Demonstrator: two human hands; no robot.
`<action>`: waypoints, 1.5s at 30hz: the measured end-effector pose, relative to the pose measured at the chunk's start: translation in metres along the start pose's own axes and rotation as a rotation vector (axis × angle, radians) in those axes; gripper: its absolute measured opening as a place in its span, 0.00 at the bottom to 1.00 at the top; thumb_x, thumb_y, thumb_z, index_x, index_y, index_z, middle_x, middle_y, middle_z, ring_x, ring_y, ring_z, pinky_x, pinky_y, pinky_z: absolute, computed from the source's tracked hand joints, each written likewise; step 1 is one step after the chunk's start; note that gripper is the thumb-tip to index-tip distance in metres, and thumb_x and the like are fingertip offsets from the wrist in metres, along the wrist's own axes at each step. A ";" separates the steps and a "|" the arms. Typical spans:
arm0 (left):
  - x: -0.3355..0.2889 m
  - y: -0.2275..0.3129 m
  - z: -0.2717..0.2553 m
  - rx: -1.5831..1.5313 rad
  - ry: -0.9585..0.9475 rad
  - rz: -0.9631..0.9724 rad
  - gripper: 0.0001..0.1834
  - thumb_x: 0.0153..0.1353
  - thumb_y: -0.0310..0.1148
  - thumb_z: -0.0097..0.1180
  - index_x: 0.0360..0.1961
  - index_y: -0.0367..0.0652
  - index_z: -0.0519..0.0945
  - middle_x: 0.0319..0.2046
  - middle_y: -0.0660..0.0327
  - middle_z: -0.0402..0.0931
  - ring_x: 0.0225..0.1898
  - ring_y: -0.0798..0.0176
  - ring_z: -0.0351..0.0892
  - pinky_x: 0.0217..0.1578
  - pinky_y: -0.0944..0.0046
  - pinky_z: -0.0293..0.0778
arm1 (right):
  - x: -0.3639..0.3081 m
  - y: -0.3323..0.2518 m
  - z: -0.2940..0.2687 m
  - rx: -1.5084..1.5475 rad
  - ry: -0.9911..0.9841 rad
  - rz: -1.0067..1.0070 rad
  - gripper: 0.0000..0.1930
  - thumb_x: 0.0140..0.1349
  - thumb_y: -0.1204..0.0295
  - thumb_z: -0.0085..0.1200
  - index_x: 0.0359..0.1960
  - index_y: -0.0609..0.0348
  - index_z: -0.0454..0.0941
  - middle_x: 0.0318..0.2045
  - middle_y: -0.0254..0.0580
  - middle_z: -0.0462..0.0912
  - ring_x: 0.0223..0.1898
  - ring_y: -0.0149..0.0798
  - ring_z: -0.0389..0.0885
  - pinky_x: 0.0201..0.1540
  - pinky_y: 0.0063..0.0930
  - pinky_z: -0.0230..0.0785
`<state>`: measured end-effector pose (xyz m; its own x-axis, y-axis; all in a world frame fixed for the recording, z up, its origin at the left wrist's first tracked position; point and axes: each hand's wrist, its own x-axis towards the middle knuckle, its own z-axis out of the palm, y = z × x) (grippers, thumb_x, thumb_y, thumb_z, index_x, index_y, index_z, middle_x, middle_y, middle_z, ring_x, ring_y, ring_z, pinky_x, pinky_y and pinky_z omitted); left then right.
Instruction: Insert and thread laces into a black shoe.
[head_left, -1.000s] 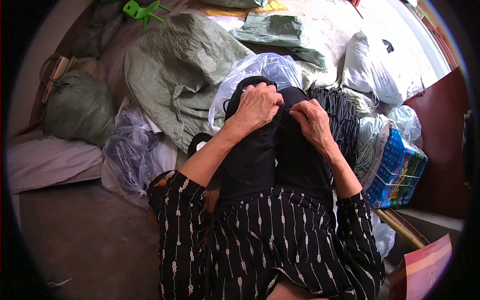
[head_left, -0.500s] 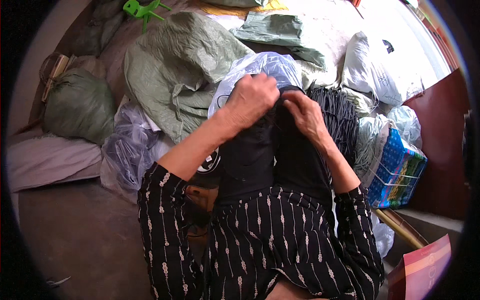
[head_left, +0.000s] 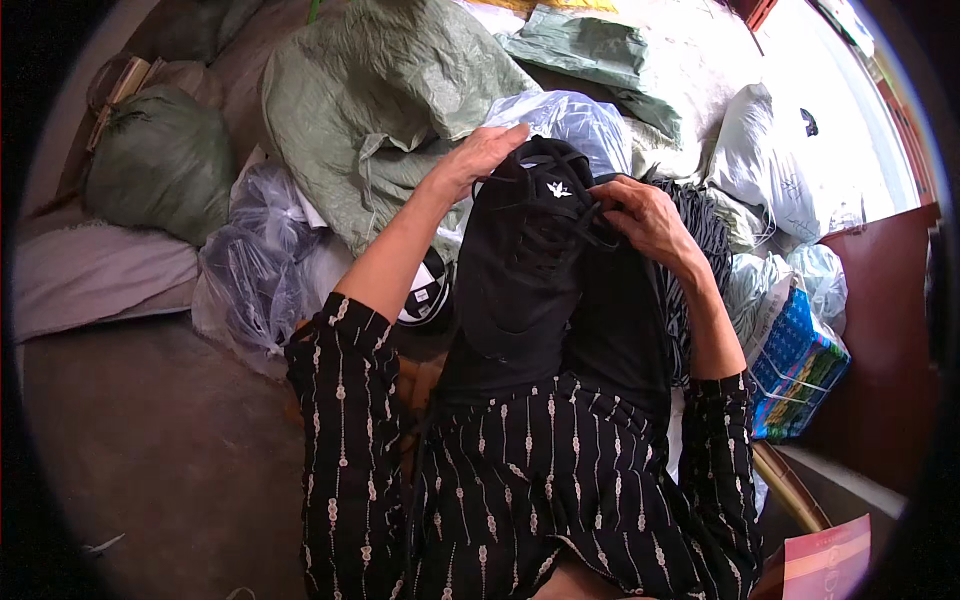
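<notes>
On my lap lies a black lace-up shoe [head_left: 520, 290], its toe toward me and its tongue [head_left: 558, 187], with a white emblem, at the far end. Dark laces [head_left: 545, 245] cross its front and loop loosely near the opening. My left hand [head_left: 482, 160] is beside the far left of the opening, fingers stretched out. At the right of the tongue, my right hand [head_left: 645, 218] has its thumb and fingers pinched together on a shoelace [head_left: 598, 212]. A bundle of black laces [head_left: 700, 235] lies just right of my right wrist.
A large grey-green woven sack [head_left: 340, 90] spreads out ahead, beside a clear plastic bag [head_left: 575, 125]. Purple-tinted plastic bags [head_left: 265, 240] lie at left. A black-and-white shoe [head_left: 428, 290] shows by my left knee. To the right are a blue patterned package [head_left: 800, 360] and a dark red panel [head_left: 880, 320].
My hands have moved apart; the left opened and uncovered the shoe's tongue and emblem. The right closed near the laces. The whole view has shifted slightly.
</notes>
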<state>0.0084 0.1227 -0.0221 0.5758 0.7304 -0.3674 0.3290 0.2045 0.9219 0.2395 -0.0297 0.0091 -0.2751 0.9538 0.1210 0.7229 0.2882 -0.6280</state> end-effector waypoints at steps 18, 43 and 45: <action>-0.133 0.075 -0.086 0.413 -0.137 0.303 0.23 0.47 0.48 0.66 0.34 0.38 0.77 0.23 0.62 0.78 0.23 0.64 0.75 0.25 0.62 0.70 | 0.047 -0.089 0.024 -0.332 0.270 -0.451 0.16 0.54 0.78 0.54 0.46 0.50 0.75 0.38 0.37 0.80 0.34 0.39 0.82 0.33 0.27 0.73; -0.122 -0.337 -0.012 0.673 0.370 -0.369 0.14 0.41 0.27 0.59 0.32 0.42 0.72 0.29 0.46 0.77 0.36 0.36 0.75 0.36 0.43 0.70 | -0.039 0.171 0.135 0.517 -0.011 0.487 0.17 0.59 0.69 0.49 0.48 0.63 0.75 0.39 0.47 0.82 0.38 0.35 0.80 0.44 0.28 0.70; -0.121 -0.336 -0.010 0.692 0.391 -0.360 0.14 0.41 0.27 0.59 0.32 0.42 0.72 0.29 0.46 0.77 0.36 0.37 0.75 0.36 0.43 0.70 | -0.009 0.190 0.164 0.608 -0.033 0.374 0.18 0.58 0.70 0.50 0.50 0.62 0.74 0.41 0.49 0.81 0.40 0.35 0.79 0.45 0.28 0.70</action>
<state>-0.1796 -0.0279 -0.2862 0.0928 0.8949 -0.4366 0.8953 0.1169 0.4299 0.2756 0.0026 -0.2370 -0.1036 0.9736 -0.2035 0.2934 -0.1656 -0.9415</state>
